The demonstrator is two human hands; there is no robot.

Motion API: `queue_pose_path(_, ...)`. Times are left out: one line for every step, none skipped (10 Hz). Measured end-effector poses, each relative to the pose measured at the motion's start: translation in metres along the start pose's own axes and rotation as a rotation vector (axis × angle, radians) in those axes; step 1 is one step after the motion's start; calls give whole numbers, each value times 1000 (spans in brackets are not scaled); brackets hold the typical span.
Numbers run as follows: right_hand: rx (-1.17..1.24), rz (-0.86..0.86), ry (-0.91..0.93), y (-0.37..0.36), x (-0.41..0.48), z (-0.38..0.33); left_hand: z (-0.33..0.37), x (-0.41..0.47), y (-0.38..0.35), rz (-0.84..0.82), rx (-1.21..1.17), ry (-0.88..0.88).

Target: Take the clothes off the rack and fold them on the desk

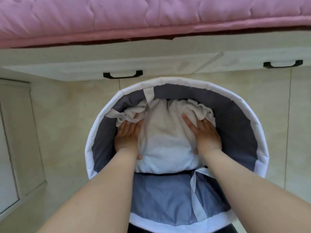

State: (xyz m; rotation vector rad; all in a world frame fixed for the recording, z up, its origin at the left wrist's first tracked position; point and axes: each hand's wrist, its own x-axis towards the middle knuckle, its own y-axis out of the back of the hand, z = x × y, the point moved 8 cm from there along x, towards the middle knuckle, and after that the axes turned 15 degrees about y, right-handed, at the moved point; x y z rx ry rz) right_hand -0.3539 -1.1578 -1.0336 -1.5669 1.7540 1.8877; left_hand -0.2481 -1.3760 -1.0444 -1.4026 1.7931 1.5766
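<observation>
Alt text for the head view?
The left hand and right hand press flat against the sides of a white cloth bundle inside a round grey fabric basket with a white rim. Pink quilted bedding lies beyond.

The white bundle (168, 137) is soft, nubbly matt cloth, towel-like, in a basket (262, 132) of smooth grey woven fabric bound in white cloth, while the pink cover (134, 17) is puffy quilted textile, the cream drawer fronts (67, 64) look smooth and faintly satiny, and the beige floor tiles (67, 115) look polished.
</observation>
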Motion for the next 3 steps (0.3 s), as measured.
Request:
queue_pose_path(20, -11, 22, 1, -4, -3, 2, -10, 6, 13, -11, -34)
queue_pose_path(95, -20, -11, 14, -23, -6, -9, -33, 19, 4, -104, -4)
queue_pose_path(48, -34, -60, 26, -68, -14, -24, -77, 28, 18, -250, 31)
